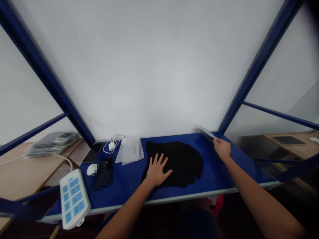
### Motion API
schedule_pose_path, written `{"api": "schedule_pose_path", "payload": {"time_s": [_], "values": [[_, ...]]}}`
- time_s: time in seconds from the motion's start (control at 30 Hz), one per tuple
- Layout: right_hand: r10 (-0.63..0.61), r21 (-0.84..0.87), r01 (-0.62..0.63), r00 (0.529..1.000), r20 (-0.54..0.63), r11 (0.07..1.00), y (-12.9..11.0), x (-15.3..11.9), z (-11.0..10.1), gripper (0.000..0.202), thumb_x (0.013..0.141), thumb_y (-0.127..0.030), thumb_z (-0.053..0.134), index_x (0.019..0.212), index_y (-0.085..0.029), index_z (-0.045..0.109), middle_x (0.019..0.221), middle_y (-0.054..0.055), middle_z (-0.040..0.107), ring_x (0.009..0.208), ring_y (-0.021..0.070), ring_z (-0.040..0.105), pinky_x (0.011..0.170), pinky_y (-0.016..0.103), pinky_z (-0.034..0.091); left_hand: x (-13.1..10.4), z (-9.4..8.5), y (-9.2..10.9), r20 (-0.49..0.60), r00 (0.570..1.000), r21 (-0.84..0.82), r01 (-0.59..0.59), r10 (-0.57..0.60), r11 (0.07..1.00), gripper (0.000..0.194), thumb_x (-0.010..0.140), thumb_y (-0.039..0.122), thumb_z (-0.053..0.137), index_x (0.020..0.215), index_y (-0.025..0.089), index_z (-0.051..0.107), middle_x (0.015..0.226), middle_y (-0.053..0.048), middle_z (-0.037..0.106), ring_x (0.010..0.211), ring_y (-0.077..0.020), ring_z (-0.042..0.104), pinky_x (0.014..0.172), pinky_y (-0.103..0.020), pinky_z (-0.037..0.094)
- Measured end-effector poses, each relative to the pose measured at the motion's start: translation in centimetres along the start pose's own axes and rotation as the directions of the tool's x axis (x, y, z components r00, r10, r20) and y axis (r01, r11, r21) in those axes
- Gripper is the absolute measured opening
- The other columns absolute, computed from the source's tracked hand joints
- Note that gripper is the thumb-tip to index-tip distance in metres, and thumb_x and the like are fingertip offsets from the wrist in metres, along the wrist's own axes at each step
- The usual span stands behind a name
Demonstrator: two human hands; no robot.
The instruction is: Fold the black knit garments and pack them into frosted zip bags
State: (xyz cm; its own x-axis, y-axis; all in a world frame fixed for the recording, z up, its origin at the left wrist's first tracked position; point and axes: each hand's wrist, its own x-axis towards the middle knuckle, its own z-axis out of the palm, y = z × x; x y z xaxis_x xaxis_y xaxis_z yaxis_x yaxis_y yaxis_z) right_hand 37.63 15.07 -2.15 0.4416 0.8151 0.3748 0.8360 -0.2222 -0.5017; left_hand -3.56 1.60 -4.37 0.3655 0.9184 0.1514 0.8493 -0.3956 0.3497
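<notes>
Right forearm [256, 196] nearest, 5 o'clock. Black cloth [183, 159] at 6 o'clock on blue table [127, 186]; left hand [156, 171] spread flat on it, grasping nothing. Right hand [222, 149], 4 o'clock, pinches blurred flat item [208, 134]. Step, likely: steadying cloth. Next move calls for firm pinch.

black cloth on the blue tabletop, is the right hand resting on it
No, the left hand lies spread on the black cloth, while the right hand holds a flat grey object.
</notes>
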Motion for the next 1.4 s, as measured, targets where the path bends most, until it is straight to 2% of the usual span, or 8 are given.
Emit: {"api": "schedule_pose_path", "payload": {"time_s": [0.13,0.33,0.43,0.7,0.83,1.0,1.17,1.4], "values": [[-0.284,0.244,0.297,0.955,-0.086,0.923,-6.1,-5.4,-0.6,0.040,0.090,-0.041,0.046,0.116,-0.023,0.070,0.118,0.009,0.072,0.112,0.0278,0.064,0.113,0.058,0.024,0.5,-0.7,-1.2,-0.083,0.992,-0.377,0.058,-0.097,0.925,0.062,0.090,0.062,0.047,0.141,0.027,0.049,0.152,-0.009,0.043,0.145,-0.0323,0.030,0.118,-0.059,0.016],[-0.807,0.470,0.676,0.571,0.153,0.567,-12.8,-18.9,-3.3,0.036,0.091,-0.026,0.053,0.124,-0.035,0.065,0.129,0.004,0.065,0.128,0.0237,0.053,0.118,0.061,0.013,-2.3,-4.9,-6.9,-0.208,0.671,-0.932,0.084,-0.712,0.351,0.048,0.089,0.054,0.046,0.114,0.015,0.059,0.111,-0.015,0.070,0.097,-0.0231,0.070,0.086,-0.039,0.054],[-0.830,0.542,0.629,0.420,0.367,0.557,-13.7,-22.3,-4.5,0.045,0.082,-0.041,0.069,0.126,-0.036,0.063,0.133,0.005,0.062,0.127,0.0296,0.053,0.114,0.070,0.007,-4.5,-6.5,-8.7,-0.131,0.720,-0.884,0.227,-0.681,0.409,0.050,0.080,0.057,0.058,0.105,0.014,0.064,0.102,-0.012,0.072,0.085,-0.0235,0.070,0.076,-0.036,0.055],[-0.569,0.532,0.370,0.775,0.275,0.762,-15.2,-18.6,-0.9,0.034,0.090,-0.032,0.053,0.118,-0.021,0.067,0.118,0.011,0.067,0.108,0.0250,0.063,0.098,0.044,0.049,-4.7,-4.7,-7.4,-0.120,0.858,-0.687,0.291,-0.499,0.666,0.036,0.075,0.047,0.068,0.093,0.016,0.072,0.090,-0.010,0.074,0.084,-0.0258,0.069,0.082,-0.039,0.052],[-0.494,0.454,0.308,0.784,0.377,0.836,-16.5,-17.8,0.9,0.028,0.084,-0.027,0.055,0.105,-0.018,0.072,0.095,0.009,0.073,0.085,0.0228,0.068,0.083,0.039,0.053,-4.0,-4.7,-6.9,-0.159,0.832,-0.803,0.205,-0.532,0.560,0.046,0.070,0.047,0.073,0.102,0.014,0.068,0.078,-0.006,0.071,0.073,-0.0213,0.068,0.073,-0.034,0.053],[-0.521,0.574,0.309,0.817,0.247,0.758,-18.8,-17.6,-2.7,0.025,0.088,-0.032,0.052,0.093,-0.022,0.074,0.089,0.007,0.071,0.075,0.0207,0.063,0.071,0.034,0.052,-5.4,-8.3,-5.0,-0.231,0.797,-0.900,0.043,-0.558,0.434,0.048,0.072,0.047,0.076,0.106,0.014,0.071,0.085,-0.007,0.074,0.080,-0.0209,0.069,0.078,-0.033,0.054],[-0.582,0.641,0.385,0.804,0.120,0.665,-20.2,-17.8,-6.5,0.025,0.093,-0.034,0.050,0.096,-0.024,0.072,0.096,0.007,0.068,0.086,0.0217,0.063,0.079,0.036,0.051,-7.7,-11.2,-3.4,-0.398,0.747,-0.750,0.069,-0.532,0.657,0.032,0.080,0.045,0.070,0.097,0.019,0.076,0.098,-0.007,0.076,0.097,-0.0261,0.069,0.093,-0.038,0.051],[-0.713,0.347,0.653,0.697,0.072,0.673,-23.4,-21.7,-5.9,0.025,0.086,-0.037,0.064,0.109,-0.030,0.071,0.134,0.011,0.055,0.123,0.0365,0.048,0.106,0.067,0.027,-8.6,-9.3,-3.8,-0.434,0.777,-0.661,0.070,-0.456,0.747,0.023,0.085,0.042,0.063,0.085,0.023,0.076,0.094,-0.005,0.075,0.093,-0.0241,0.068,0.089,-0.036,0.052]]}}
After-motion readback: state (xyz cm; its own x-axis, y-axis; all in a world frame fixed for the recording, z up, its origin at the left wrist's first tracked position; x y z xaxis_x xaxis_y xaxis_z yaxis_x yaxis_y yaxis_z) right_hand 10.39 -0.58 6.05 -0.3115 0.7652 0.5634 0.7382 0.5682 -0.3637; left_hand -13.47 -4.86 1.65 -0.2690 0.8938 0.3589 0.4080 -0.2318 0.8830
